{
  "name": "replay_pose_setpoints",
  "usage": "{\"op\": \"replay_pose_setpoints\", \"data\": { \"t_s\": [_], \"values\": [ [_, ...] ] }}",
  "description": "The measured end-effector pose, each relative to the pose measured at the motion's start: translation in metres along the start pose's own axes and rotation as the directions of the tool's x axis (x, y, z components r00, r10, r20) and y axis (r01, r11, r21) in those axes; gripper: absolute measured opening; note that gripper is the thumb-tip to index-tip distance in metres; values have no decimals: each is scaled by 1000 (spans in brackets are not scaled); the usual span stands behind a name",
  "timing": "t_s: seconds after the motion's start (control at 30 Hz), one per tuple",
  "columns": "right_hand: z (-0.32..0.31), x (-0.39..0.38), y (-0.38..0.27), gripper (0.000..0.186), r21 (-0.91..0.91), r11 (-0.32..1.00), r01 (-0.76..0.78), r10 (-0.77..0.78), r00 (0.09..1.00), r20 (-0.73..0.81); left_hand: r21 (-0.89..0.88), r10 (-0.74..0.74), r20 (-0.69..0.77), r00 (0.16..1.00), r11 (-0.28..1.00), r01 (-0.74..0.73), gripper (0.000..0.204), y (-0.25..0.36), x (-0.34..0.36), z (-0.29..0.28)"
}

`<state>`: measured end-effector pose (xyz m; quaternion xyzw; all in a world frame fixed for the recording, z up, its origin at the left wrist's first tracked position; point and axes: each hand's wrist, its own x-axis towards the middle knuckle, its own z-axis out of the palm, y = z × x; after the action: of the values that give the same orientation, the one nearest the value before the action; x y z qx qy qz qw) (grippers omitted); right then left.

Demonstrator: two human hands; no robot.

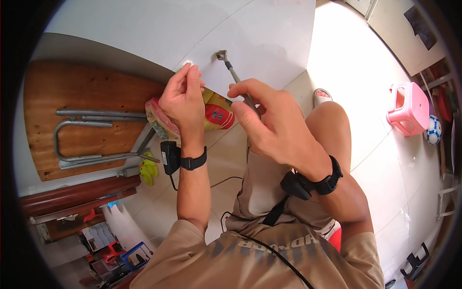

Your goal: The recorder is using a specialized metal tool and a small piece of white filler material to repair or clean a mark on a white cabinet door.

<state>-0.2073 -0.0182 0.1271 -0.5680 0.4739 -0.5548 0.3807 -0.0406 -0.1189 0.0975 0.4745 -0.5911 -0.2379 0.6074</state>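
Observation:
My left hand (184,96) is closed in a pinch against the white panel (260,33). At its fingertips shows a small whitish piece (186,62), too small for me to tell its kind. Fingers of my right hand (274,120) curl around the handle of a hammer (232,72). Its metal head is near the panel, to the right of my left fingertips and apart from them. Part of the handle is hidden behind my right hand. Both wrists wear black straps with small black boxes.
Below the panel are a red and yellow bag (219,115) and a folded wooden table (96,91) with metal legs. A yellow-green slipper (148,169) lies near it. To the right stand a pink stool (409,108) and a blue-white ball (432,130). Cables cross my lap.

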Motion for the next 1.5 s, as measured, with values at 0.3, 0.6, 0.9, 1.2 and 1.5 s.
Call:
{"op": "replay_pose_setpoints", "data": {
  "t_s": [0.3, 0.6, 0.9, 1.2, 1.5],
  "values": [
    [17, -1, 10, 24, 127, 968, 216, -198, 970, -141, 171, -356, 300, 885, 933, 318, 17, -95, -57, -7],
    [13, -4, 8, 21, 215, 976, 29, -54, 992, 111, 100, -605, 450, 657, 765, 636, 17, -77, -119, -23],
    [33, 0, 11, 18, 40, 994, 99, -97, 995, -38, -66, -446, 401, 800, 857, 511, 17, -65, -104, -15],
    [38, 5, 14, 18, 201, 977, 65, -24, 979, -201, -211, -337, 169, 926, 906, 368, 20, -19, -39, -15],
    [24, 5, 12, 32, 215, 976, -12, 44, 988, -146, -83, -241, 18, 970, 967, 242, 20, -55, -37, 13]
  ]
}}
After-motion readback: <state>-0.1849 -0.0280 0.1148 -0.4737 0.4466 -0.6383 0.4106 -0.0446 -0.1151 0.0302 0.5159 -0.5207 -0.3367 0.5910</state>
